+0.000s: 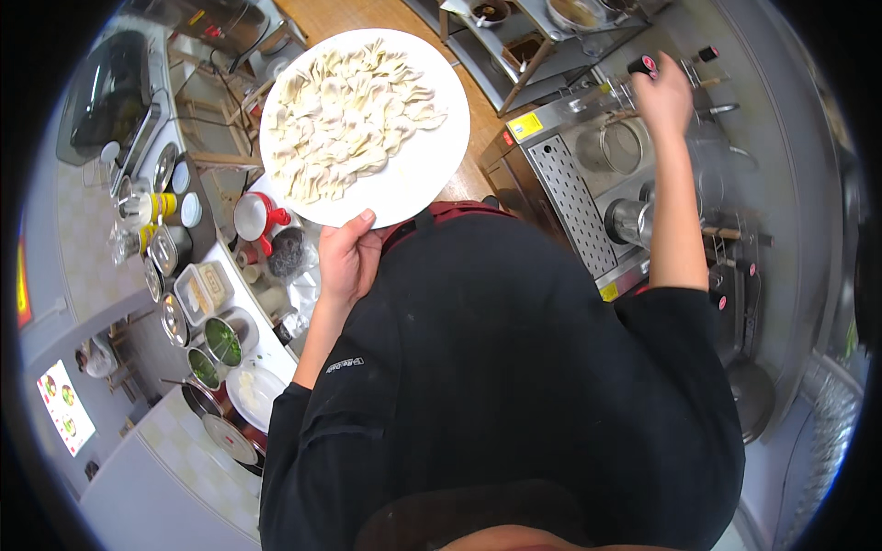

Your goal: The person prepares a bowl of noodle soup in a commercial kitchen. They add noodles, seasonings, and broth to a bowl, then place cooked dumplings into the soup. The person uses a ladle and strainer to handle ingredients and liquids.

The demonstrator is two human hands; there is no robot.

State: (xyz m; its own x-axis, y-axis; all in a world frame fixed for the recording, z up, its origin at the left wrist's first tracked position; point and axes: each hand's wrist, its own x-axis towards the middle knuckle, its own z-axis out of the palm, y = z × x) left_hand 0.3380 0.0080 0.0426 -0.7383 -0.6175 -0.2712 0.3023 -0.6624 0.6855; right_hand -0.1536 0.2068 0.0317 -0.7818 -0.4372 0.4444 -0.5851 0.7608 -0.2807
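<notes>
My left hand [351,255] grips the near rim of a large white plate [420,165], its thumb on top. Many uncooked wontons or dumplings [344,117] lie in overlapping rows over the plate's left and upper part. My right hand [663,96] is stretched out over the steel noodle cooker and is slightly blurred. It is at a black handle [642,67] with a red mark, by the cooker's back edge; whether the fingers are closed round it I cannot tell. Below that hand a round mesh strainer basket [620,148] sits in the cooker's well.
A perforated steel drain plate [572,206] forms the cooker's near side. On the left counter stand a red-handled white pan [253,217], metal tubs of chopped greens [222,341], a clear food box [204,293] and a white dish [255,396]. A metal shelf rack [513,65] holds bowls.
</notes>
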